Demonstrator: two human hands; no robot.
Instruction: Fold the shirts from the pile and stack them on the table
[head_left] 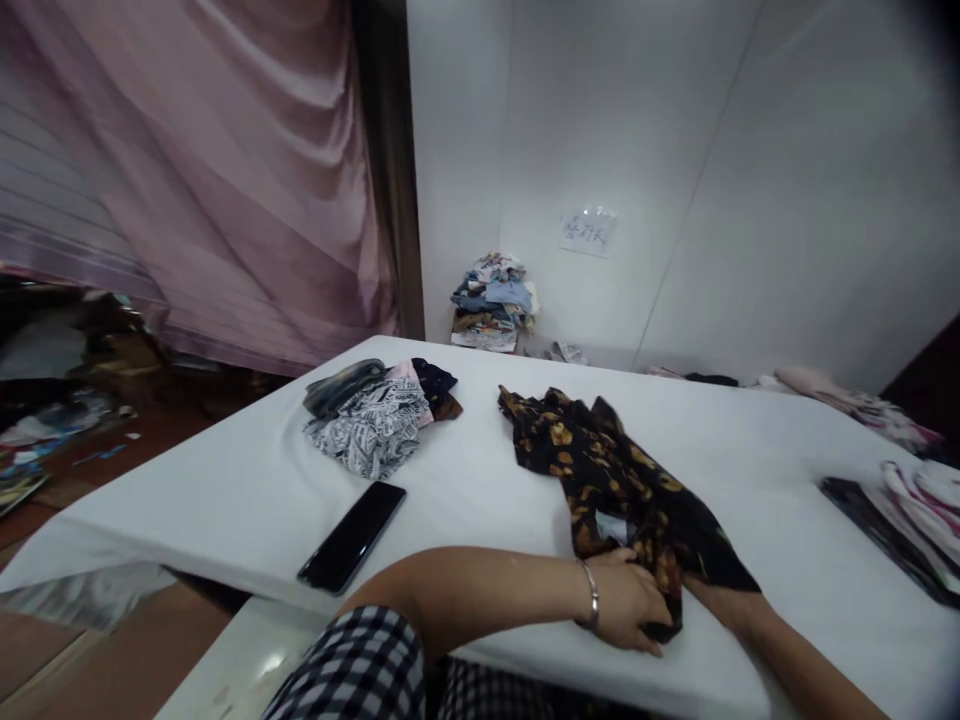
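Observation:
A crumpled black garment [585,450] with a gold and brown floral print lies across the table's middle, a pale label showing near its close end. My left hand [628,603], with a silver bracelet at the wrist, has its fingers closed on the cloth at the close end. From the right, my right hand [709,596] reaches in under or inside the same garment. Only its wrist and a little of the hand show; its fingers are hidden by the cloth.
On the white table [465,510], a black phone [352,537] lies near the front edge, left of my arm. Behind it sits a small pile of clothes [375,420]. Folded clothes [900,525] rest at the right. A tall clothes stack [495,303] stands beyond the far edge, against the wall.

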